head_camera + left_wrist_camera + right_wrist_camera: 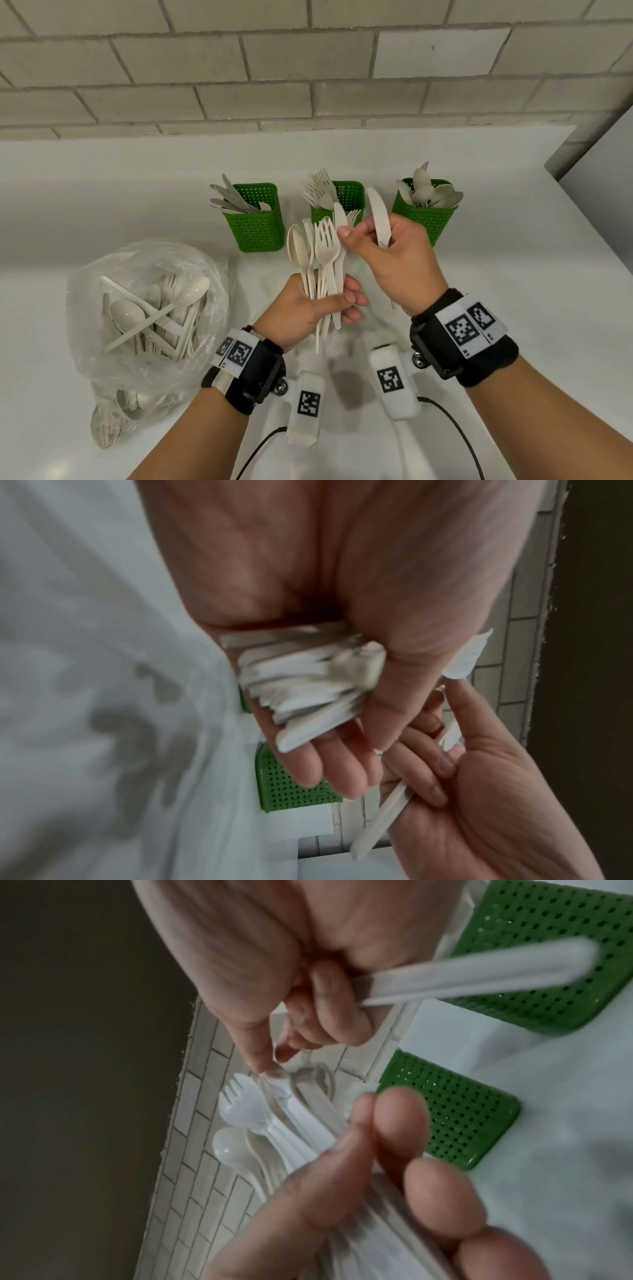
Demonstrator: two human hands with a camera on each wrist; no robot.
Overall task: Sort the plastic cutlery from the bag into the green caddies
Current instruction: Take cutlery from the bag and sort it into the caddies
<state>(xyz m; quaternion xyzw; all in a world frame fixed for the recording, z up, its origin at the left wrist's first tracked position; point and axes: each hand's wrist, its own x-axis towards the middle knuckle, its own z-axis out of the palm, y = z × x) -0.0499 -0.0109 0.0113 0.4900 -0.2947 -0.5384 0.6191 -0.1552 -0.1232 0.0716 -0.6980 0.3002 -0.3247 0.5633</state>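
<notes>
My left hand (329, 303) grips a fanned bundle of pale cutlery (323, 253), spoons, forks and a knife, by the handles above the counter. My right hand (356, 240) holds one serrated knife (377, 214) in its curled fingers. Its thumb and forefinger pinch the blade of a second knife (340, 216) in the bundle. Behind stand three green caddies: the left caddy (257, 229) holds knives, the middle caddy (352, 195) forks, the right caddy (428, 216) spoons. The right wrist view shows the held knife (479, 972) and the bundle (260, 1123).
A clear plastic bag (147, 308) with several more pieces of cutlery lies open on the white counter (513, 308) at the left. A grey brick wall (308, 68) backs the counter, whose edge runs along the right side.
</notes>
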